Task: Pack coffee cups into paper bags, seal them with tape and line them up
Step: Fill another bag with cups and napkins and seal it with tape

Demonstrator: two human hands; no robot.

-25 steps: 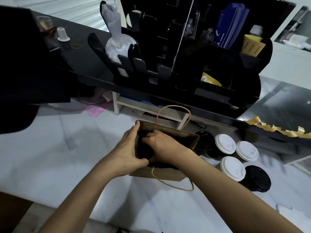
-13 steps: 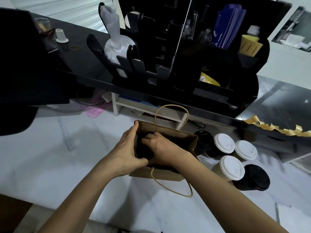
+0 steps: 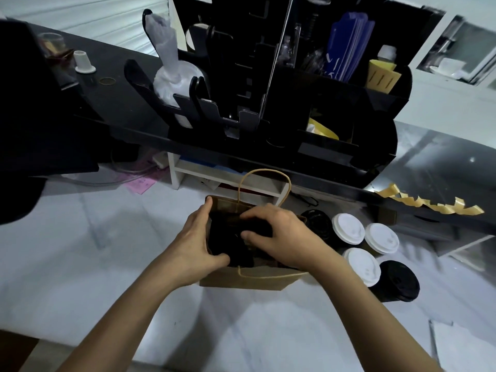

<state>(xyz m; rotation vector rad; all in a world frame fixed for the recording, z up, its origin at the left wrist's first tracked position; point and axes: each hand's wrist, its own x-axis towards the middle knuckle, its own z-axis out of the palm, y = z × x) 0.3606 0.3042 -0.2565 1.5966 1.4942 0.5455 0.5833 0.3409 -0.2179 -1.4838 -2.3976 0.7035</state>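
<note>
The right hand [image 3: 284, 237] has drawn back toward the near-right side of the paper bag [image 3: 241, 280] opening; one second ago it reached further left across the opening, close to the left hand [image 3: 198, 242]. Its fingers now curl over a dark object in the bag mouth; the object cannot be identified. The near handle loop now lies shorter against the bag front.
</note>
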